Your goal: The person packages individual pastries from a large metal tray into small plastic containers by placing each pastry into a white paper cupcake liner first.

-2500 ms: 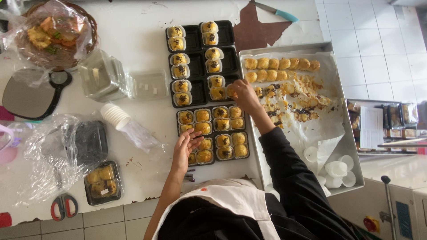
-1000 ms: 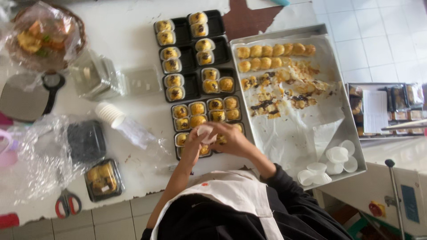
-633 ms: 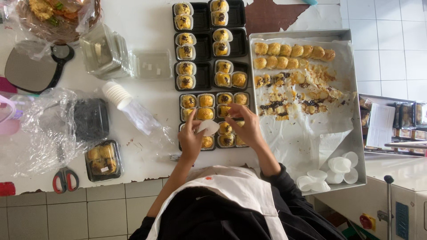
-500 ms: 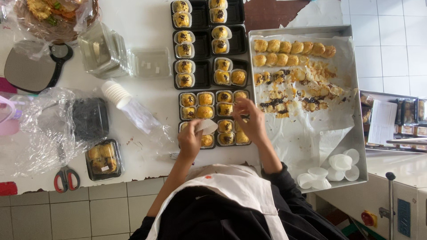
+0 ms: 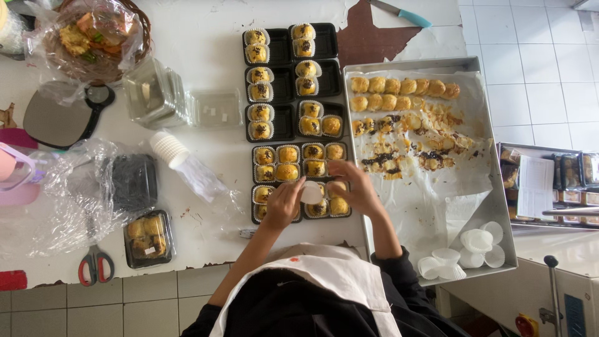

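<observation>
From the head camera, looking straight down, the left hand (image 5: 282,203) and the right hand (image 5: 350,190) meet over the nearest black plastic tray (image 5: 257,215) on the white worktop (image 5: 206,112). The left hand's fingers pinch a white paper baking cup (image 5: 311,192), and the right hand's fingers curl around a golden yolk pastry (image 5: 337,186) just at three o'clock of the cup, touching it or nearly so; the two seem held together so the pastry can sit in the cup above an open slot. The cup looks thin, pleated and pale, turned partly on its side. At twelve o'clock of the hands stand more black trays (image 5: 288,62), each pastry in its own cup, some topped with dark seeds. At three o'clock lies a metal baking sheet (image 5: 505,206) lined with paper, with two rows of bare pastries (image 5: 402,87) along its far edge and burnt crumbs below them. Spare cups (image 5: 465,249) are heaped in its near corner, within reach of the right arm. At nine o'clock a stack of cups (image 5: 168,148) lies tipped over, and farther off are a closed box of pastries (image 5: 147,237) and red-handled scissors (image 5: 95,265).
</observation>
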